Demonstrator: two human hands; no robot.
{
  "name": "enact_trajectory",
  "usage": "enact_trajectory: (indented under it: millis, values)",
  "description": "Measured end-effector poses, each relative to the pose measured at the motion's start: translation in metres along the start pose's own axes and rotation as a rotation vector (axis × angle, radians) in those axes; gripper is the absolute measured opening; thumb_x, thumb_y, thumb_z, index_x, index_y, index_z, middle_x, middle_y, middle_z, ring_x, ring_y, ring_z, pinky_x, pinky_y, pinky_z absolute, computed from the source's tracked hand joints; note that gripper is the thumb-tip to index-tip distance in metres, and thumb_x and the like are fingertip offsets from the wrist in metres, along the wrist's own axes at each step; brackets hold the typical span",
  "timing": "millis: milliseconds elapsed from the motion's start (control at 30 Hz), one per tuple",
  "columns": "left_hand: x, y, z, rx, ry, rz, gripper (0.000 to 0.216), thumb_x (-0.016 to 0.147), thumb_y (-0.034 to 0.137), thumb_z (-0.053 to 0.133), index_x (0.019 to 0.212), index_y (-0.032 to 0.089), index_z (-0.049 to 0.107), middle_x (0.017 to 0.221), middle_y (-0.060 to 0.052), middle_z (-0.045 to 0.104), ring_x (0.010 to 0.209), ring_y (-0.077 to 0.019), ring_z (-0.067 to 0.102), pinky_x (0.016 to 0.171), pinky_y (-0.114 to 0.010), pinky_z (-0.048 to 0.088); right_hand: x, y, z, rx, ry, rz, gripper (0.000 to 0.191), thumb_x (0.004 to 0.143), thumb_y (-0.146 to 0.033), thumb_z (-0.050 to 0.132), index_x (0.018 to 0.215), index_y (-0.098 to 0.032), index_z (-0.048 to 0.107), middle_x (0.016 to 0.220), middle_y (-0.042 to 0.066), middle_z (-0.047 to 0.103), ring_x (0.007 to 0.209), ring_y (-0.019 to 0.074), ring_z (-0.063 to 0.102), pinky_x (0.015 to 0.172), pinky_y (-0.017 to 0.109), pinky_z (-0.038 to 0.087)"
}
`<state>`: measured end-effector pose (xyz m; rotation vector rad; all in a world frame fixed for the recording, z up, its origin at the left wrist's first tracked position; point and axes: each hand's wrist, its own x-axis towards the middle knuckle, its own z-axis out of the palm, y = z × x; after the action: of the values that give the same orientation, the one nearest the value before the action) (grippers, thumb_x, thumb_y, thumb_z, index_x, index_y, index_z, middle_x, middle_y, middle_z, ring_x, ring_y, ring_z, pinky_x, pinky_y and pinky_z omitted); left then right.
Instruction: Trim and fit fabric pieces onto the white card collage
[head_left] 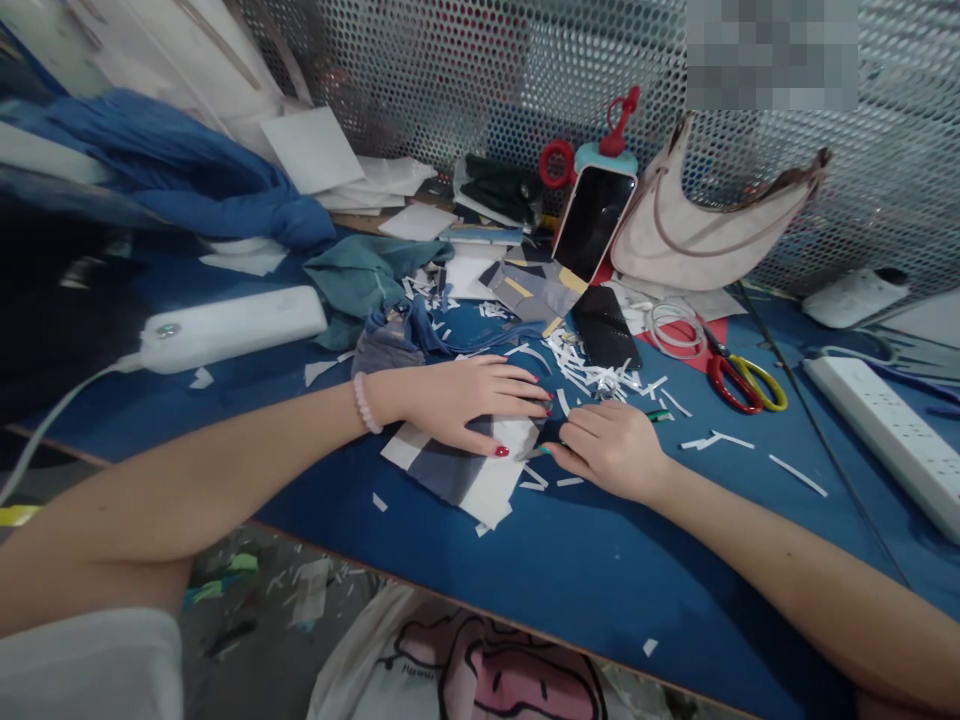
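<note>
The left hand [469, 400] lies flat with fingers spread on a grey-and-white piece [442, 470], which rests on the blue counter [555, 560] near its front edge. The right hand [615, 445] is curled around a slim tool [660, 415], mostly hidden, its tip by the piece's right side. White strips [592, 375] lie scattered just beyond, with scissors [739, 380] farther right.

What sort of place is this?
Probably a garment or fabric-craft workshop: scissors lie on a blue worktable, with green cloth and scattered white cut strips.
</note>
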<state>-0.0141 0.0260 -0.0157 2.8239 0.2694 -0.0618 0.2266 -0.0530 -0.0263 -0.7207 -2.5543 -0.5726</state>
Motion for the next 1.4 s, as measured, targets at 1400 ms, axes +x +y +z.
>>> enact_trajectory:
  millis: [1400]
  values:
    - [-0.004,0.042,0.009,0.612,0.102,-0.512,0.048,0.102,0.034,0.049,0.133,-0.001,0.059,0.117,-0.023,0.069,0.100,-0.0303,0.066,0.071,-0.036,0.044,-0.004,-0.018,-0.025,-0.274,-0.268,0.035,0.042,0.086,0.004,0.045,0.115,-0.011,0.072,0.073,0.005,0.058,0.062,0.0149,0.049,0.051,0.026,0.033]
